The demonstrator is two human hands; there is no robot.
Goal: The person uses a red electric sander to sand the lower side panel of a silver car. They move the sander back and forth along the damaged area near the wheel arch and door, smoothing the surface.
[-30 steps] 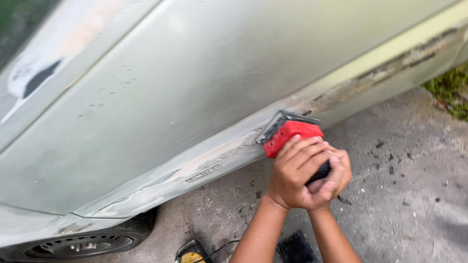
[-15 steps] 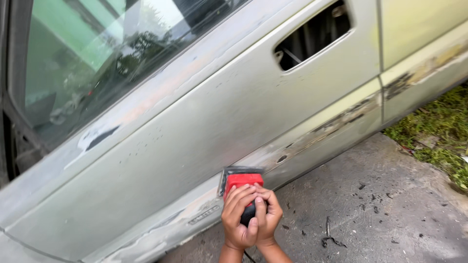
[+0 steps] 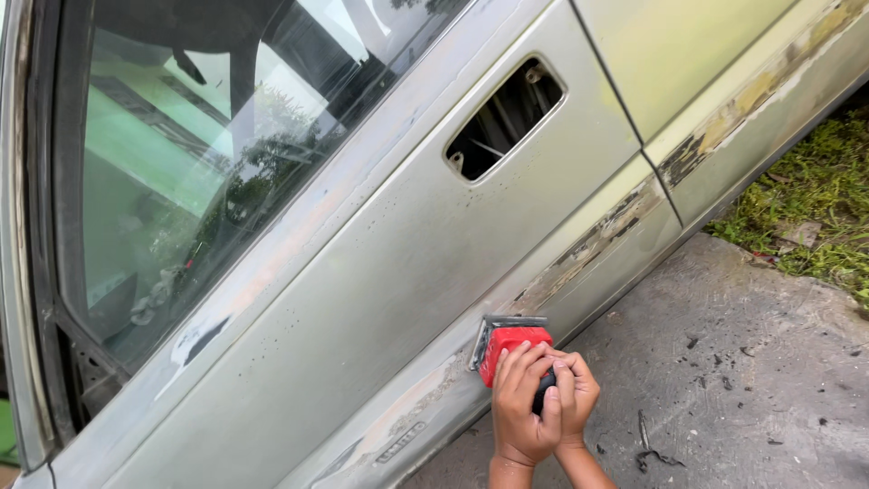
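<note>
A red hand sander [image 3: 503, 342] with a grey pad presses flat against the lower strip of a pale green car door [image 3: 380, 272]. My left hand [image 3: 523, 400] wraps over the sander's top. My right hand [image 3: 574, 395] lies against the left one and grips the sander's black rear part. The strip under the pad is worn, with bare and rusty patches running up to the right.
The door has an empty handle hole [image 3: 505, 118] and a side window [image 3: 217, 154] above. A second door panel [image 3: 724, 81] continues to the right. Grey concrete ground [image 3: 724, 380] with dark debris lies below, grass [image 3: 815, 199] at the right edge.
The view has swung up from the lower door to take in the window and handle hole. Both hands stay on the sander, which stays on the door's lower strip.
</note>
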